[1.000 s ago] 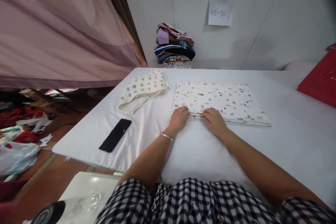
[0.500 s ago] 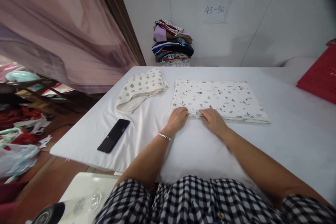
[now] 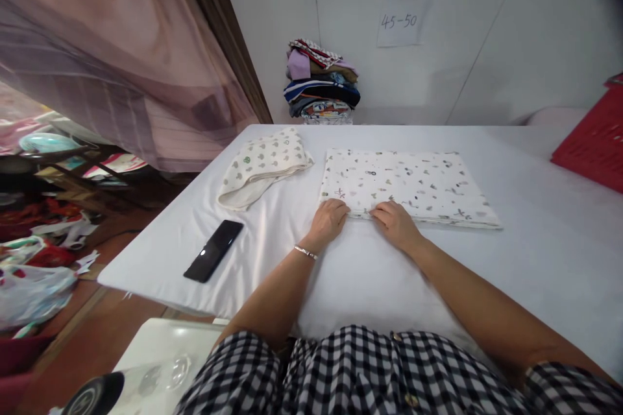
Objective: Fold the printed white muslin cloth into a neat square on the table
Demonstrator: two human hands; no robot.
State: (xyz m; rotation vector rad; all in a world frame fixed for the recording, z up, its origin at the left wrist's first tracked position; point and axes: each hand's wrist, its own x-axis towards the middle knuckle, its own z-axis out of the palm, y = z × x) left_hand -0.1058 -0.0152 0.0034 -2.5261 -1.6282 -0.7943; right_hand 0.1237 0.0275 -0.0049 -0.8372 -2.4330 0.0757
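Below centre, the left hand [image 3: 329,220] and right hand [image 3: 396,224], fingers curled, pinch a folded cloth [image 3: 403,185] by its edge. A phone [image 3: 213,251] lies lower left.

"What shows of the person's body?"

"A bare left forearm [image 3: 275,292] and a bare right forearm [image 3: 467,288], reaching forward and converging. Each emerges from a black-and-white checked fabric sleeve: the left sleeve [image 3: 236,376] and the right sleeve [image 3: 567,389]."

"And the wrists?"

"The left wrist [image 3: 314,245] wears a slim, silver-coloured bracelet [image 3: 305,251]; the right wrist [image 3: 413,245] is bare."

"How are the hands posed?"

"Side by side, backs upward, a narrow gap between them. The left hand [image 3: 329,220] has its fingers bunched and bent in a pinch, thumb mostly hidden. The right hand [image 3: 396,225] pinches likewise, fingertips angled toward the left."
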